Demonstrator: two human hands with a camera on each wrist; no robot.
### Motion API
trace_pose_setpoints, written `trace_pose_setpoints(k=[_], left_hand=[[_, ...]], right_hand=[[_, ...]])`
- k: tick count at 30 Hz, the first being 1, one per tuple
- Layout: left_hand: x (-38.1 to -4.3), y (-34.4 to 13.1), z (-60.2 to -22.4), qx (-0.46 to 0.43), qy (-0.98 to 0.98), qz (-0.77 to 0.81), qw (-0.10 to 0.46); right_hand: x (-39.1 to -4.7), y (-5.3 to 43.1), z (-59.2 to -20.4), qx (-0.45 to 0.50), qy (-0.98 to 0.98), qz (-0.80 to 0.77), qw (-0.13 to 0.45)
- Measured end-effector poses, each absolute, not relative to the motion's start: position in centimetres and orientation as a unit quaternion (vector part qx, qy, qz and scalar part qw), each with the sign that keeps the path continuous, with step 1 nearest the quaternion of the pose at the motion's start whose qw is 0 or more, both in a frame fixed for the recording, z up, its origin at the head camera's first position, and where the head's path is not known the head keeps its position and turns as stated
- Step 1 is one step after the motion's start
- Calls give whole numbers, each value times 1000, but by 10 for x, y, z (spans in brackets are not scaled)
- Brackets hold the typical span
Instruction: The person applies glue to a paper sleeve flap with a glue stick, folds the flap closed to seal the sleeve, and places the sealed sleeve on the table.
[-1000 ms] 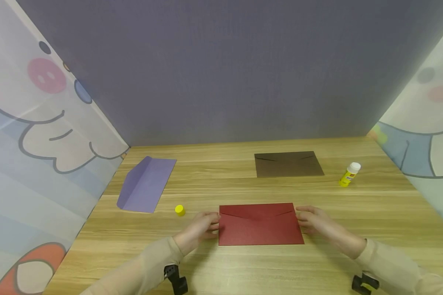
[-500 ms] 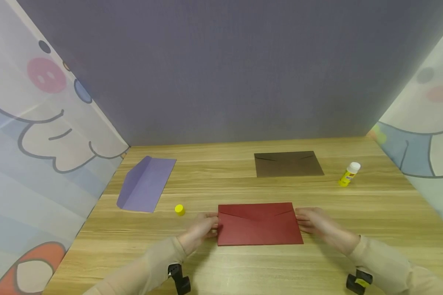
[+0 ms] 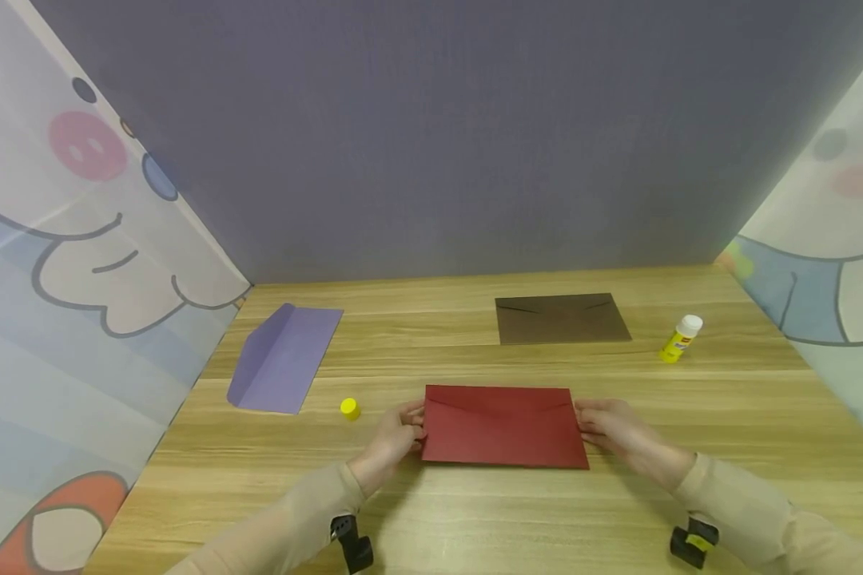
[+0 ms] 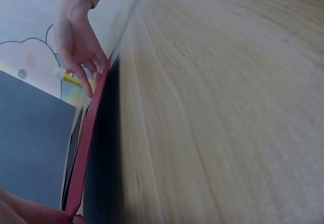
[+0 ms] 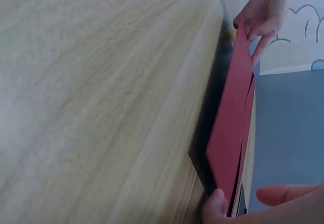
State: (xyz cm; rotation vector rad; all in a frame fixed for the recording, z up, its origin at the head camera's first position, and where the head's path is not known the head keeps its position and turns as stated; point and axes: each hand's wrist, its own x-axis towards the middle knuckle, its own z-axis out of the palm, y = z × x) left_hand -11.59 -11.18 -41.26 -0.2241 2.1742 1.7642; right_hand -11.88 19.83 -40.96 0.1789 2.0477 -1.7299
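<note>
A red envelope is tilted a little off the wooden table in the head view, flap side up. My left hand pinches its left edge. At the opposite edge my right hand holds the envelope, with the thumb against the near corner in the right wrist view and the index finger apart from the paper. A dark shadow lies under the red envelope there. A small yellow cap stands to the left of my left hand. The undersides of the fingertips are partly hidden.
Behind the red envelope lies a dark brown envelope. A glue stick, yellow with a white end, lies at the right. A purple envelope with its flap unfolded is at the left. A grey panel stands along the back edge.
The red envelope has come up off the table and shifted slightly away from me, its near edge raised. Both hands have moved with it and closed in on its sides.
</note>
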Motion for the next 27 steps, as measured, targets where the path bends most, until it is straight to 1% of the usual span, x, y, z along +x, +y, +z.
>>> trace_pose_setpoints(k=[6,10,16,21,27], left_hand=[[-121,-110,-412,-86,765,622,141],[-131,-105,-410,-93,766,625,117],[-154,-92,-404,-119,754,641,74],[-177,-78,-398,-136,742,655,34],[-201,-63,-389,-148,709,689,-2]], right_hand=[[-123,199,-407,39,744,-633,209],[-132,201,-402,27,766,-613,193],[-152,206,-394,29,780,-602,167],[-173,210,-386,53,776,-613,138],[-195,214,-379,64,784,-604,129]])
